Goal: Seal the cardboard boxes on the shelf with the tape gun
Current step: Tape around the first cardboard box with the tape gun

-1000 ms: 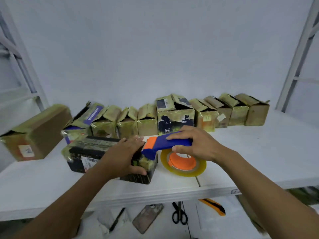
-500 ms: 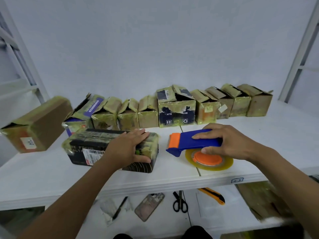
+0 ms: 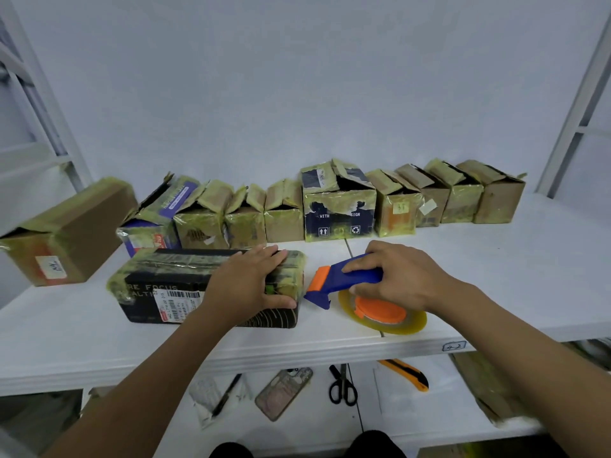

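A black taped box (image 3: 165,292) lies on its side at the front of the white shelf (image 3: 496,279). My left hand (image 3: 251,282) rests on the box's right end, fingers flat over the top and thumb against the front face. Just right of the box, my right hand (image 3: 396,279) grips the blue handle of the tape gun (image 3: 340,279). Its orange roll holder with yellowish tape (image 3: 383,314) lies flat on the shelf. The gun's orange and blue nose points at the box, a small gap apart.
A row of several taped cardboard boxes (image 3: 337,206) with raised flaps stands along the back wall. A larger brown box (image 3: 66,233) sits at the far left. On the lower shelf lie scissors (image 3: 342,385), an orange utility knife (image 3: 406,373), a phone case (image 3: 284,391) and a pen.
The tape gun has come away from the black box's right end and moved right and down onto the shelf. My left hand stays on the box.
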